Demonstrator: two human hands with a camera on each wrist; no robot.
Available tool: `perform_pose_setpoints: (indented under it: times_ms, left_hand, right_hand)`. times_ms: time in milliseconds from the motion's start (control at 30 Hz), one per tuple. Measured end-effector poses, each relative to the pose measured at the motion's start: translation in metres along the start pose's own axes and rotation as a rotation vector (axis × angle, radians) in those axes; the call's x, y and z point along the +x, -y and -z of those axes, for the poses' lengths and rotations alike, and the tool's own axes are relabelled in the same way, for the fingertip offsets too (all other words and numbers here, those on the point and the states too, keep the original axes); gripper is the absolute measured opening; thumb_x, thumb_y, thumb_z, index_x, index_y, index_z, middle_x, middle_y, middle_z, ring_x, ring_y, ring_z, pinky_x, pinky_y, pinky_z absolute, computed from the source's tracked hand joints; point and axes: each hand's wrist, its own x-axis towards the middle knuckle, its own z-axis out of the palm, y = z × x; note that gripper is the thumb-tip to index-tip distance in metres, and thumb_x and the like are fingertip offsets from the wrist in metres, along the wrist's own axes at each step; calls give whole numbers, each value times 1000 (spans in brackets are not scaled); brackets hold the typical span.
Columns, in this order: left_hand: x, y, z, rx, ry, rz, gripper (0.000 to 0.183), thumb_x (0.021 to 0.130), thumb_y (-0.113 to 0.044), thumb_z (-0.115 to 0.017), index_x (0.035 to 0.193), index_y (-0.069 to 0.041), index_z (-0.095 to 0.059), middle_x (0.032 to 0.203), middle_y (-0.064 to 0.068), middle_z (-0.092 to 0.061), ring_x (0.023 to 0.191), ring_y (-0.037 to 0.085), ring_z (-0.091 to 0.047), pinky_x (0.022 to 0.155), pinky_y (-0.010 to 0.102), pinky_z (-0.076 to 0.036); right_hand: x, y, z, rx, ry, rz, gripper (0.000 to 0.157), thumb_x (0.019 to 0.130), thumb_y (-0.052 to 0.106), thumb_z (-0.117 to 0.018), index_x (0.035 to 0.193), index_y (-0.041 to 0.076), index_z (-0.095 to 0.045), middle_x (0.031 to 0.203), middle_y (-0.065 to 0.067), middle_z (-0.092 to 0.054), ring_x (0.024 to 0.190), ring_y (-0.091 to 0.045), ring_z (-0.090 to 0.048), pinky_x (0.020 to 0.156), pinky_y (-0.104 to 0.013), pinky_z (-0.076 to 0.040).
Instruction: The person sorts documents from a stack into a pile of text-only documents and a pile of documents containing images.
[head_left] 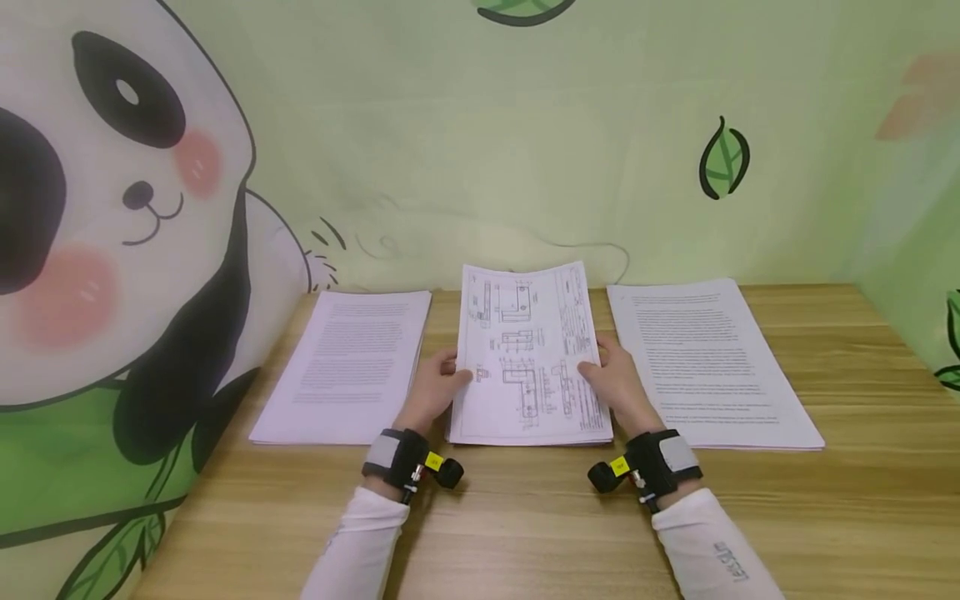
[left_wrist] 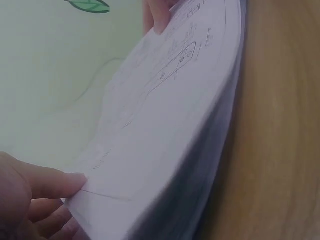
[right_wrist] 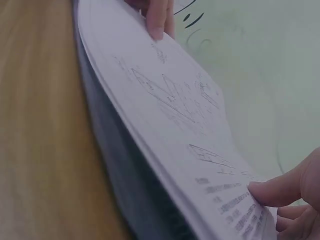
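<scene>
Illegible print [right_wrist: 236,206] and line drawings [head_left: 519,382] mark the white sheets [head_left: 531,354]; left hand [head_left: 433,390] pinches nine o'clock, right hand [head_left: 621,387] three.

We see a white paper [left_wrist: 145,135] with thin dark lines [left_wrist: 172,71] and small writing [left_wrist: 192,13], and the left hand [left_wrist: 30,192] pinches its near edge with the thumb [left_wrist: 57,184] on top. At the paper's far edge, the right hand [left_wrist: 159,14] holds on too, and dark shade sits under the paper. On one side of the paper we see the wood table [left_wrist: 280,125], and on the other a pale green wall [left_wrist: 45,90] with a leaf [left_wrist: 91,5].
</scene>
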Motion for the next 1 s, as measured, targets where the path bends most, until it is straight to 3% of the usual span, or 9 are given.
perform_pose_setpoints:
  times_ms: [133, 367, 600, 1000]
  left_hand:
    - [1, 3, 1, 21, -24, -12, 48, 86, -11, -60, 132, -5, -51, 110, 19, -63, 91, 26, -60, 78, 33, -50]
    - [4, 3, 6, 67, -45, 43, 45, 86, -15, -60, 130, -8, -55, 111, 14, -67, 95, 24, -61, 82, 34, -50]
    - [6, 8, 11, 91, -62, 45, 40, 86, -14, -60, 126, -11, -60, 106, 12, -68, 84, 20, -61, 65, 25, -51]
    - [2, 6, 20, 43, -40, 105, 35, 92, -23, -52, 123, -9, -61, 105, 14, -68, 68, 19, -64, 58, 28, -57]
  right_hand:
    - [3, -6, -2, -49, -12, 12, 59, 93, 12, -48, 147, 8, -24, 132, -23, -53, 103, -29, -59, 82, -36, -50]
    - [4, -7, 0, -69, -31, 2, 57, 92, 12, -49, 145, 6, -30, 132, -25, -51, 106, -32, -57, 88, -41, -50]
    - [3, -8, 4, -97, -28, 33, 47, 92, 19, -47, 136, 2, -47, 135, -21, -50, 115, -31, -49, 99, -47, -43]
    - [3, -5, 8, -204, -55, 23, 43, 93, 23, -44, 133, 7, -51, 128, -20, -56, 106, -30, -56, 81, -38, -52]
